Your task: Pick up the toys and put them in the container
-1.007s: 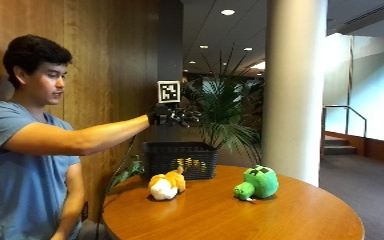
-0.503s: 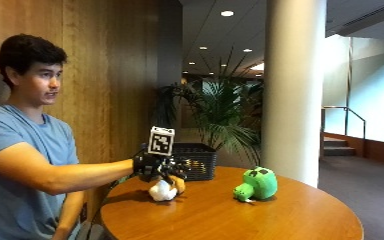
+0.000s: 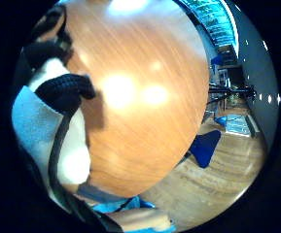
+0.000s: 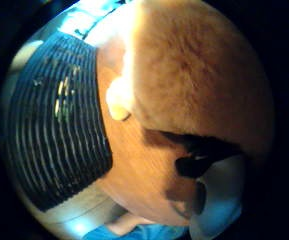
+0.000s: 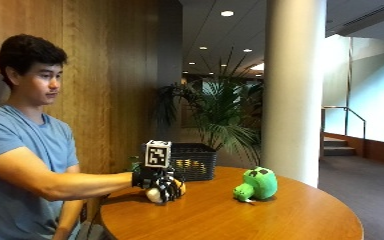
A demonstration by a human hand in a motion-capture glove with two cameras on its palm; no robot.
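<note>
Outside view, left to right: a person in a blue shirt sits at the round wooden worktop (image 5: 245,220), right arm stretched out. Of the hands, only the gloved right hand (image 5: 157,184) shows; it sits on the orange-and-white plush toy (image 5: 160,192), which rests on the worktop near its left edge. Fingers curl down over the toy, clamped on it. Just behind stands the black ribbed container (image 5: 192,161), at the worktop's far edge. Further right, well apart, the green plush toy (image 5: 257,184) sits on the worktop untouched.

Thumb-side palm view adds what the outside view hides: the orange fur of the toy (image 4: 199,80) fills the frame close to the palm, a pale foot or ear sticking out, with the container's ribbed wall (image 4: 59,125) just beside it.

Little-finger-side view: the toy's white fur (image 3: 74,145) under a black-gloved fingertip (image 3: 64,92), with bare worktop (image 3: 145,97) beyond. Neither palm view shows the green toy.
</note>
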